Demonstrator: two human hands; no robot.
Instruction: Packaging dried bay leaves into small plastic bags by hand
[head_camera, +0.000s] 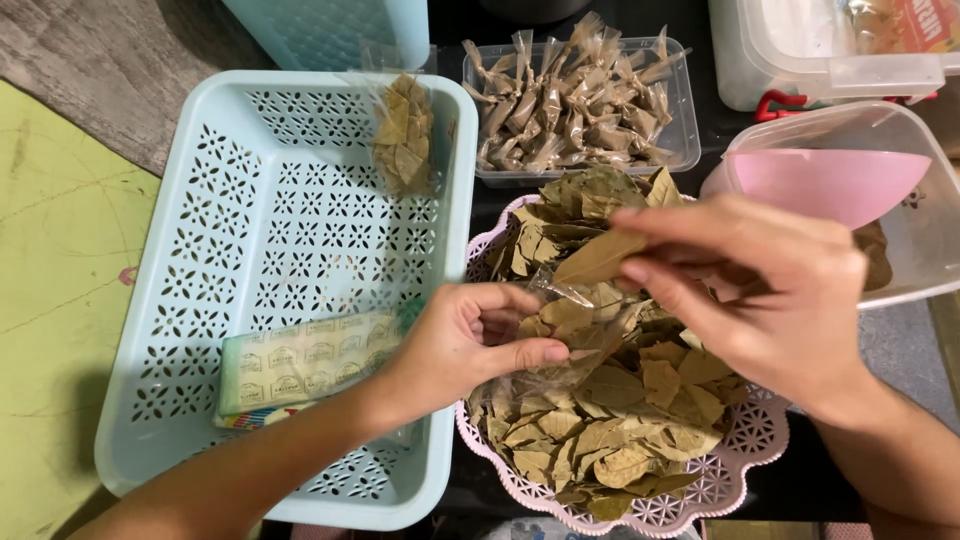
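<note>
- Over the pink scalloped basket (745, 440), heaped with dried bay leaves (610, 420), both hands meet at a small clear plastic bag (575, 330).
- Left hand (470, 335): its grip is closed on the bag's near side, thumb across the top and fingers curled under, so the bag's mouth faces the other hand.
- Right hand (760, 290): fingertips pinched together on a single long bay leaf (597, 258), whose tip sits just at the bag's opening, touching the plastic rim as far as can be told.
- Bag and leaf thus lie between the two grips, directly above the leaf pile.
- Beside the left forearm, a pale blue perforated basket (200, 300) holds one filled bag of leaves (403, 135) at its far end and a flat printed packet (305, 365) near its front.
- Beyond the pink basket stands a clear rectangular tub (685, 150) full of twisted little packets (570, 100).
- To the right, a clear container (910, 230) holds a pink bowl (825, 180).
</note>
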